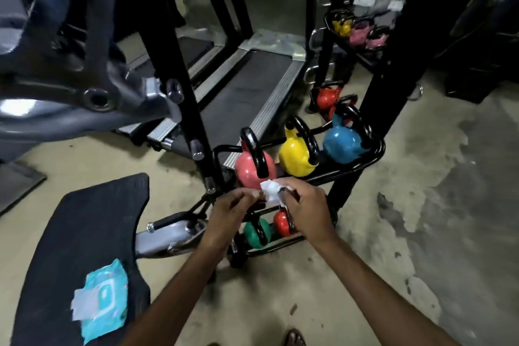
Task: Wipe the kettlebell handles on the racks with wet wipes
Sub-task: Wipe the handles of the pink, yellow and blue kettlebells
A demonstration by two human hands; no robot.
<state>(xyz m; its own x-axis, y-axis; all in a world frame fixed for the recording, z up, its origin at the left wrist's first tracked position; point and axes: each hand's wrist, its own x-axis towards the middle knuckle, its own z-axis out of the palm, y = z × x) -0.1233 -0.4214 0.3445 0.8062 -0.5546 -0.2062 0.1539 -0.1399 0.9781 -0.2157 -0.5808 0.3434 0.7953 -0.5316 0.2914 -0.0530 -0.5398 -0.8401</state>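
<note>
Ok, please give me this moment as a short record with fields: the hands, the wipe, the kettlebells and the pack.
left hand: pinches the wipe
right hand: holds the same wipe
wipe: white, crumpled, in front of the pink kettlebell
upper shelf: pink kettlebell, yellow kettlebell, blue kettlebell, left to right
lower shelf: green kettlebell, red kettlebell
wipes pack: on the black pad, lower left
</note>
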